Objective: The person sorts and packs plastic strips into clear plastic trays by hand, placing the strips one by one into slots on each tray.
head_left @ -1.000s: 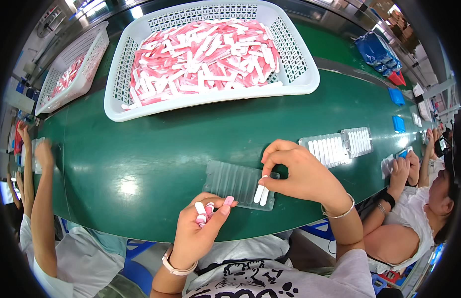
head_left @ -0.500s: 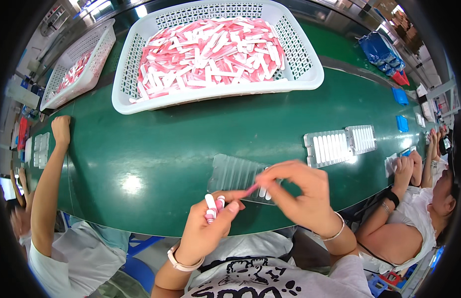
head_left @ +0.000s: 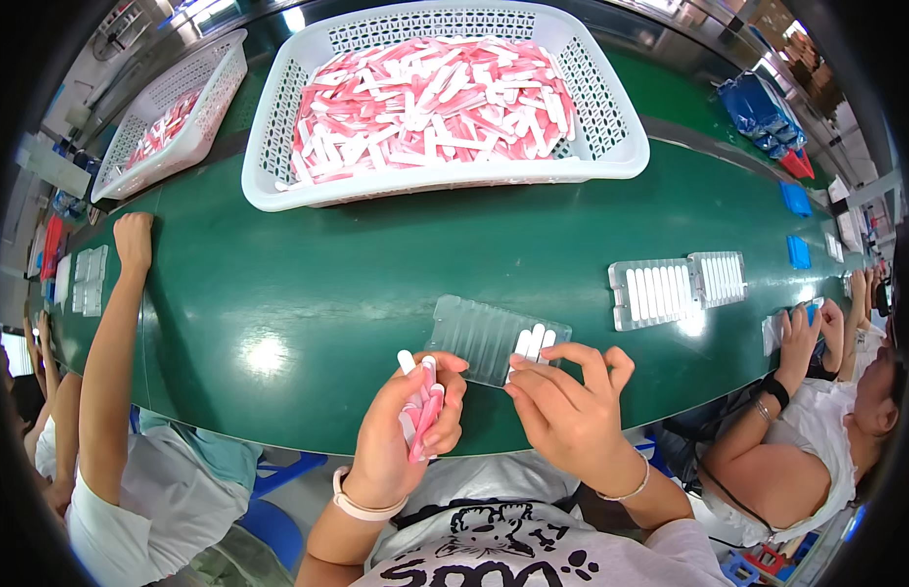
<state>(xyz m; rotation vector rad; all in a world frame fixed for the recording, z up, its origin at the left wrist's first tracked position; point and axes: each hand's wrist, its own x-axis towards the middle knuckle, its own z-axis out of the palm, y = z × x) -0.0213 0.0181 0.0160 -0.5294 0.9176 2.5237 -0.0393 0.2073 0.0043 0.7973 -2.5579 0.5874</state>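
Note:
My left hand (head_left: 401, 430) is closed around a bunch of small flat pink-and-white strips (head_left: 422, 411), their rounded ends sticking out above the fingers. Just beyond it lies a clear ribbed plastic tray (head_left: 464, 333), tilted slightly on the table. A few white strips (head_left: 535, 340) sit side by side in the grooves at the tray's right end. The thumb and fingers of my right hand (head_left: 572, 406) close on the lower end of the leftmost white strip there. Its fingertips partly cover these strips.
A white basket (head_left: 445, 181) heaped with pink-and-white strips stands ahead on the green table (head_left: 308, 254). Two filled clear trays (head_left: 650, 293) lie to the right. Another basket (head_left: 195, 137) is far left. Co-workers' arms (head_left: 112, 362) rest at the table on both sides.
My right hand has moved from the pink strip at my left fingertips down to the tray's right end. More white strips show there. My left hand has turned, showing more of its bunch.

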